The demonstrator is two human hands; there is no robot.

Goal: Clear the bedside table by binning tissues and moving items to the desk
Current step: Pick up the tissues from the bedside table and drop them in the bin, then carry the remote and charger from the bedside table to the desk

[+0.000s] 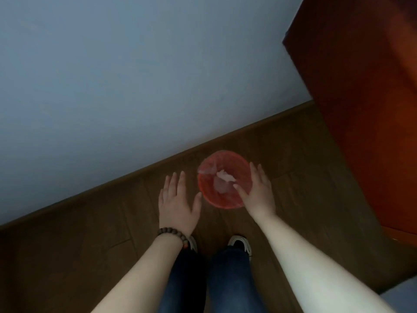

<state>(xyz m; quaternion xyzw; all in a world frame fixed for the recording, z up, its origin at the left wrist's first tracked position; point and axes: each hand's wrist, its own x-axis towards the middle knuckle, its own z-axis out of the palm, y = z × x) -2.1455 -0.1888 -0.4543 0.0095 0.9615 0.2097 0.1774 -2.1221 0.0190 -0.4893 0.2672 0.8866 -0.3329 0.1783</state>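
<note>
Down on the brown wooden floor [293, 177], near the pale wall [112, 75], stands a round red bin [239, 163] with crumpled white tissues [224, 176] lying inside it. Both hands are spread flat and hold nothing: the left hand [178, 204], with a bead bracelet [173, 234] on its wrist, hovers left of the bin, while the right hand [259, 193] hangs over the bin's right rim. That hand hides part of the rim, the tissues are blurred, and a red-brown cabinet [361, 98] is cut off at the right edge.
</note>
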